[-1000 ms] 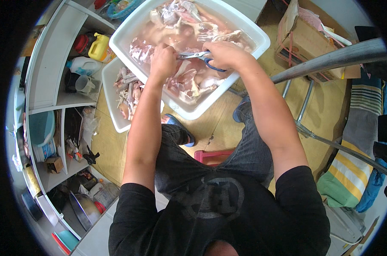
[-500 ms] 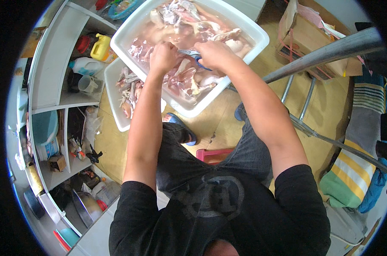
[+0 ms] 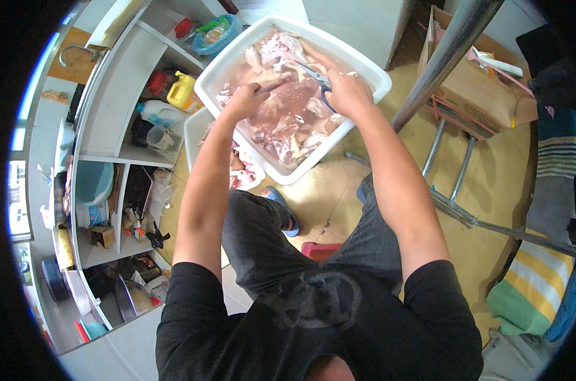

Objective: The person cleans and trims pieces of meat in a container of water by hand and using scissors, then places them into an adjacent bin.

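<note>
A large white tub (image 3: 267, 166) holds cloudy pinkish water and many pieces of raw poultry (image 3: 281, 51), pale skin and bones showing. My right hand (image 3: 350, 94), over the tub's right side, grips blue-handled scissors (image 3: 314, 74). Their blades point up and left over the meat and look slightly parted. Over the left part of the tub is my left hand (image 3: 242, 101), its fingers curled. A narrow strip juts from it toward the water; whether that is a finger or meat is unclear. A second white tub (image 3: 191, 143), partly under the first, holds more cut pieces (image 3: 242, 173).
Left stands a white shelf unit (image 3: 104, 114) with a yellow jug (image 3: 183, 92), a clear measuring cup (image 3: 160, 137) and a teal basin (image 3: 94, 183). Metal tubing (image 3: 447, 60) crosses at the right before a cardboard box (image 3: 478, 95). A red stool (image 3: 320, 251) shows between my legs.
My hands have moved apart. The right has lifted the scissors away from the left, blades now toward the tub's far side. The whole view has shifted, the tub appearing lower.
</note>
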Demonstrator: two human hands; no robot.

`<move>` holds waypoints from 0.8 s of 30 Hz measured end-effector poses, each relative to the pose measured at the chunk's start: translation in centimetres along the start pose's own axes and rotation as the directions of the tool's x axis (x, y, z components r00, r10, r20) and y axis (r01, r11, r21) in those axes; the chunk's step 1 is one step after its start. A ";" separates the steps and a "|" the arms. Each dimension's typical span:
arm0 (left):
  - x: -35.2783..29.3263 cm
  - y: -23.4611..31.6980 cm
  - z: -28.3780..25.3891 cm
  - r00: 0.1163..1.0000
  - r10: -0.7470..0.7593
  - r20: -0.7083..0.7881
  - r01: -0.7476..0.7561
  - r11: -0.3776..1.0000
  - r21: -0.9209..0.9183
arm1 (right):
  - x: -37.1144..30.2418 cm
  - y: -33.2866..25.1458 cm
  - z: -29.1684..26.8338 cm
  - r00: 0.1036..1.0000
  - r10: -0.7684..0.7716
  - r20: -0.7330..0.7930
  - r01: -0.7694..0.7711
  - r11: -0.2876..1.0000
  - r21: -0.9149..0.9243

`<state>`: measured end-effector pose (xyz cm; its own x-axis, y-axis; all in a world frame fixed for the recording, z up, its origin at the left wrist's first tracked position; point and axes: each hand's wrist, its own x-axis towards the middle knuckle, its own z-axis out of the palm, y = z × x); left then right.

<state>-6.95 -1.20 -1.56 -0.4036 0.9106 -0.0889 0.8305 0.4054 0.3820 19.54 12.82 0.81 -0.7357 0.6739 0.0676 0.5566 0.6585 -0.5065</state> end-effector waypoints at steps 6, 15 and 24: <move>-3.1 -4.9 -6.9 0.988 -0.092 -0.124 0.055 0.960 -0.274 | 0.8 0.0 -0.2 0.996 0.079 -0.034 -0.079 0.997 0.008; -12.6 -18.3 -9.4 0.931 -0.174 -0.320 0.268 0.922 0.280 | 3.2 0.4 0.5 0.984 0.176 0.006 -0.176 0.984 0.035; -3.0 1.0 3.3 0.837 0.081 0.541 -0.265 0.925 0.272 | 4.3 1.2 2.6 0.975 0.223 -0.021 -0.223 0.958 -0.182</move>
<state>-3.66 -3.32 -3.91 -0.0632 0.8387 -0.5409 0.9796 0.1556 0.1268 16.06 15.61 -1.75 -0.5850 0.8105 -0.0290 0.7672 0.5414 -0.3438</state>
